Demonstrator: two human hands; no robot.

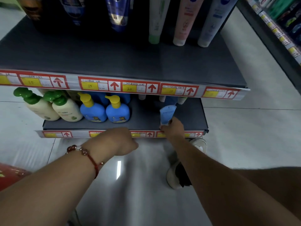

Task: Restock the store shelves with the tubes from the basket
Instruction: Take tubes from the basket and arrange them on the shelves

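My right hand (173,129) grips a light blue tube (167,114) by its lower end and holds it upright over the right part of the lower dark shelf (146,115). My left hand (121,141), with a red bead bracelet on the wrist, hangs curled in front of that shelf's price strip and holds nothing that I can see. Behind the blue tube stand a few other tubes (162,98), mostly hidden by the upper shelf's price strip. A red basket edge (9,173) shows at the lower left.
Green-capped cream pump bottles (53,106) and blue bottles with yellow pumps (105,110) fill the lower shelf's left half. On the upper shelf (114,59) stand tall tubes (180,22) at the back. Another shelving unit (280,22) runs along the right. My shoe (175,176) is on the floor.
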